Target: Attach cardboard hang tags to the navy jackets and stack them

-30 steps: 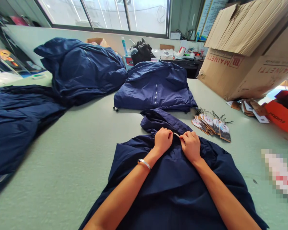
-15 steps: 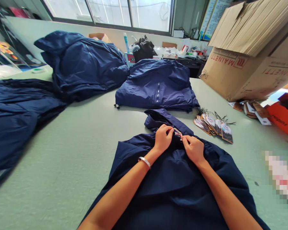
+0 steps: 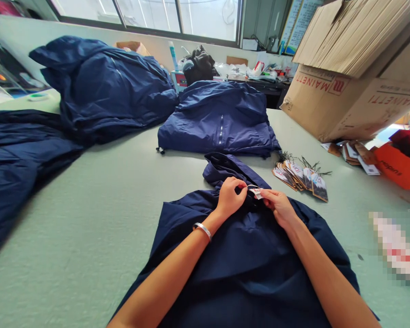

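Observation:
A dark navy jacket [image 3: 246, 264] lies on the pale green table [image 3: 89, 205] in front of me, its hood [image 3: 225, 166] pointing away. At its collar my right hand [image 3: 279, 206] pinches a small white label [image 3: 256, 193] between thumb and fingers. Just left of the label, my left hand [image 3: 230, 197], below a silver bracelet on the wrist, is closed in a pinch near a thin pale loop; whether it grips the loop or the collar cloth is too small to tell. Several hang tags [image 3: 302, 177] with black strings lie fanned out to the right.
Beyond the jacket lies a folded navy jacket [image 3: 218, 120]. More navy garments [image 3: 105, 86] are heaped at the left. A large cardboard box [image 3: 335, 100] stands at the back right, near loose cards [image 3: 357, 155] and an orange bag [image 3: 401, 161]. A blurred patch covers something at the right edge.
The view has shifted slightly, moving most things left. My right hand has turned and lifted the white label outward from the collar, so more of it shows. My left hand keeps its pinch.

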The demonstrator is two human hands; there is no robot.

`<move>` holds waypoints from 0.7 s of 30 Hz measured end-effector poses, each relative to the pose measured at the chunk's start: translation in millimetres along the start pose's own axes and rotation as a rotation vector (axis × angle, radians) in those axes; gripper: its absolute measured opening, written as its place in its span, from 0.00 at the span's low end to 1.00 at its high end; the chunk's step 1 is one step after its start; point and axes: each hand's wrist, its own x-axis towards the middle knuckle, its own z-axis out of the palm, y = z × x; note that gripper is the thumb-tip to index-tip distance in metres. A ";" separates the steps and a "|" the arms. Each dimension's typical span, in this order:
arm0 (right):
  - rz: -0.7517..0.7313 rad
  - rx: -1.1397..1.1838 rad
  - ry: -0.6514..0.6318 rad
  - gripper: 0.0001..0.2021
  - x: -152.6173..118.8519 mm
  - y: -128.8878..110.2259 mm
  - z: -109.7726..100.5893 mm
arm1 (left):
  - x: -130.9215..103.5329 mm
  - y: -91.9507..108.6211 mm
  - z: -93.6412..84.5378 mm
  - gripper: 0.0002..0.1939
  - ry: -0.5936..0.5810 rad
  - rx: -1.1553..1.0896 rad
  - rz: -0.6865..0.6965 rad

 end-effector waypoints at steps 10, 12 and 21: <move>0.034 -0.020 -0.059 0.15 -2.4 -3.7 -1.8 | -0.4 -0.7 1.8 0.05 0.031 0.032 0.003; 0.033 -0.041 -0.064 0.15 -2.2 -2.9 -1.9 | -0.5 -0.5 1.5 0.05 0.034 0.032 -0.002; -0.090 -0.122 0.095 0.18 -2.0 -7.1 10.6 | 2.9 0.9 -2.9 0.07 0.111 0.057 0.036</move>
